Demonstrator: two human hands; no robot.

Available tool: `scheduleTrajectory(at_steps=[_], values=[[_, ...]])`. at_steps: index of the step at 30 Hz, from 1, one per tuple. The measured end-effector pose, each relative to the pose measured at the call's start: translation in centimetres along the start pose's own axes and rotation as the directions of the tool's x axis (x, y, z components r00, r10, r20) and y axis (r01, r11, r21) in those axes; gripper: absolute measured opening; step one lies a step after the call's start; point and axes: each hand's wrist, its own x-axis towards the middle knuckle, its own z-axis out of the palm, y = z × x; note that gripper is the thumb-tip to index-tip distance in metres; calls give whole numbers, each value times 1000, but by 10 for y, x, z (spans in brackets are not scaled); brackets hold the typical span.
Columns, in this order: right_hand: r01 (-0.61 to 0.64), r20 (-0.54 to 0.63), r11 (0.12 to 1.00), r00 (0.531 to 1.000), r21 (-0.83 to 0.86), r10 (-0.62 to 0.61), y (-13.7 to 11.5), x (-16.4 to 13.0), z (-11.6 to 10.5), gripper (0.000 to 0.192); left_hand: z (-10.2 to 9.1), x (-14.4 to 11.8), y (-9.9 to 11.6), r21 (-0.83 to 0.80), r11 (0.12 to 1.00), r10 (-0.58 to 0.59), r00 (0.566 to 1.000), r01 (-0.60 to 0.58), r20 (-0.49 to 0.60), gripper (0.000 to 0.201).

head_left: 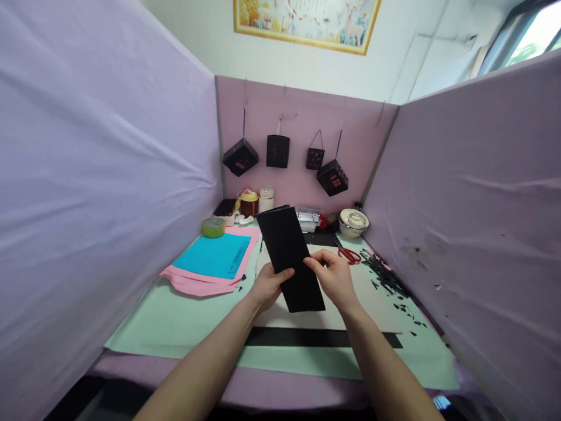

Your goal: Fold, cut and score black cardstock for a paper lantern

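Both your hands pinch the black folded card (290,257): your left hand (267,285) grips its near left edge with the thumb on top, and your right hand (335,276) nips the right edge between thumb and fingertips. It stands tilted above the pale sheet (372,304), its far end leaning away from you, between and just beyond your hands. Squeeze unevenly and the card could crease or buckle. Loosen one grip and it may drop onto the black strip (324,338) or swing toward the red scissors (349,254) at right.

both forearms bare to the frame's edge; hands (302,283) ungloved, seemingly without rings or watch.
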Motion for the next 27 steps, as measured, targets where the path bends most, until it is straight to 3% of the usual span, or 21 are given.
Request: scheduleTrajectory(at_steps=[7,21,27], values=[[-25,69,996,997,81,19,2,4,-3,22,1,-2,2,60,998,-33,999,31,38,38],[-64,-9,993,998,98,65,-12,12,-12,29,2,-7,5,113,981,-172,977,158,130,44],[-85,36,981,996,176,80,-12,14,-18,28,1,-10,7,149,973,-200,965,175,168,44]])
